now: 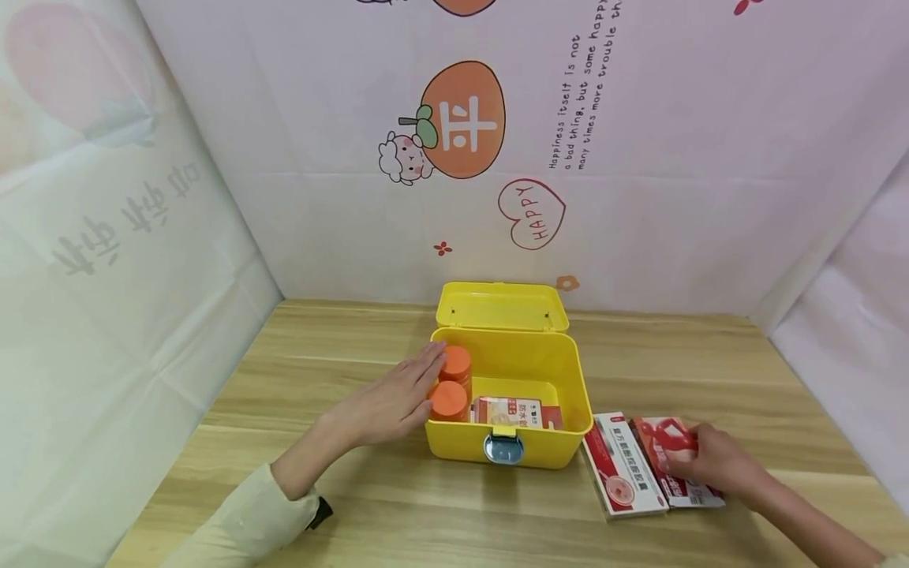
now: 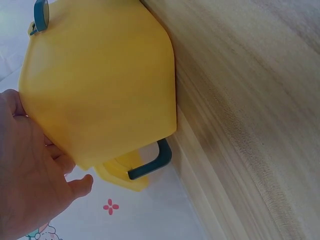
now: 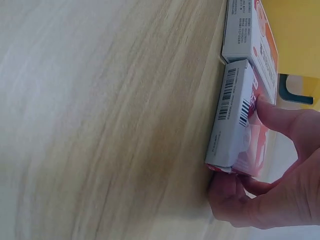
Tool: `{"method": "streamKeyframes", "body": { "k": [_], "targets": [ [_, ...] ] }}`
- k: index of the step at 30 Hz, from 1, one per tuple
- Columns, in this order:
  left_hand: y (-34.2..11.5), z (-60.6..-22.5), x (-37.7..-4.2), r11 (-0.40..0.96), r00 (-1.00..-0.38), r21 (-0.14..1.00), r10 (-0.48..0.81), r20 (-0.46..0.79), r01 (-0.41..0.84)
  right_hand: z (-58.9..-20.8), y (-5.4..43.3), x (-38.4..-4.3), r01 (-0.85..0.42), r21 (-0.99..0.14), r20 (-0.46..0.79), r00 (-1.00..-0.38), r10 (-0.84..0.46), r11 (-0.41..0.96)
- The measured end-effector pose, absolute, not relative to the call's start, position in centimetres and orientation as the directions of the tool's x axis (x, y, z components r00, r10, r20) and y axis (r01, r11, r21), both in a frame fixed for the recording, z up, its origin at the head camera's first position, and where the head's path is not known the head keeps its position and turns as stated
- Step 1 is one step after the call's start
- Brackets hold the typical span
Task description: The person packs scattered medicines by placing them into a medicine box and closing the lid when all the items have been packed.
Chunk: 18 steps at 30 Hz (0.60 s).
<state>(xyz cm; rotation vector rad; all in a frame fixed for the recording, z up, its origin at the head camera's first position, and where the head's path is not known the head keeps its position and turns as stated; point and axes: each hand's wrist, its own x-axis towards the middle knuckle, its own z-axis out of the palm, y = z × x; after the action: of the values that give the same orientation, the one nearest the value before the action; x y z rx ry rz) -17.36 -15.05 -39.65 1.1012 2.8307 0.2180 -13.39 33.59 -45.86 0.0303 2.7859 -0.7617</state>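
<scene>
A yellow storage box [image 1: 511,448] stands with its lid [image 1: 503,306] raised at the back. Inside it, at the left, are two orange-capped bottles [image 1: 450,401], and a small white, red-marked carton [image 1: 507,412] lies by the front wall. My left hand [image 1: 398,394] rests at the box's left rim beside the bottles, fingers straight. To the right of the box, my right hand [image 1: 720,461] grips a red medicine box [image 1: 663,446] between thumb and fingers. A white and red medicine box [image 1: 628,469] lies alongside it on the wooden table.
The wooden table [image 1: 341,331] meets a patterned white cloth backdrop [image 1: 319,158] at the rear. White cloth [image 1: 106,315] also hangs at the left side. A dark green handle [image 2: 155,162] sticks out from the yellow box in the left wrist view.
</scene>
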Motion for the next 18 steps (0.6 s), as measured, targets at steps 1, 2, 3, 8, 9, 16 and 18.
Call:
{"method": "streamKeyframes", "body": {
  "k": [1,2,3,8,9,16,18],
  "targets": [
    [-15.07,-39.65,-17.33,0.729,-0.735,0.168,0.677,-0.038,0.663,-45.8,33.55,-13.39,0.082,-0.505,-0.24,-0.97,-0.048,0.859],
    [-15.09,-39.65,-17.31,0.729,-0.735,0.168,0.677,-0.038,0.663,-45.75,33.5,-13.36,0.079,-0.511,-0.231,-0.972,-0.048,0.856],
    [-15.11,-39.64,-17.31,0.729,-0.735,0.169,0.677,-0.035,0.663,-45.64,33.44,-13.37,0.081,-0.513,-0.228,-0.973,-0.045,0.854],
    [-15.18,-39.67,-17.32,0.727,-0.732,0.159,0.68,-0.035,0.668,-45.4,33.29,-13.4,0.087,-0.522,-0.216,-0.976,-0.033,0.848],
    [-15.17,-39.67,-17.34,0.727,-0.732,0.157,0.68,-0.035,0.668,-45.37,33.28,-13.44,0.088,-0.524,-0.217,-0.976,-0.033,0.847],
    [-15.13,-39.6,-17.46,0.724,-0.728,0.147,0.685,-0.033,0.674,-45.19,33.42,-13.53,0.122,-0.568,-0.284,-0.957,-0.054,0.814],
    [-15.13,-39.62,-17.44,0.724,-0.727,0.146,0.685,-0.038,0.675,-45.02,33.47,-13.53,0.158,-0.6,-0.323,-0.945,-0.057,0.784]
  ]
}}
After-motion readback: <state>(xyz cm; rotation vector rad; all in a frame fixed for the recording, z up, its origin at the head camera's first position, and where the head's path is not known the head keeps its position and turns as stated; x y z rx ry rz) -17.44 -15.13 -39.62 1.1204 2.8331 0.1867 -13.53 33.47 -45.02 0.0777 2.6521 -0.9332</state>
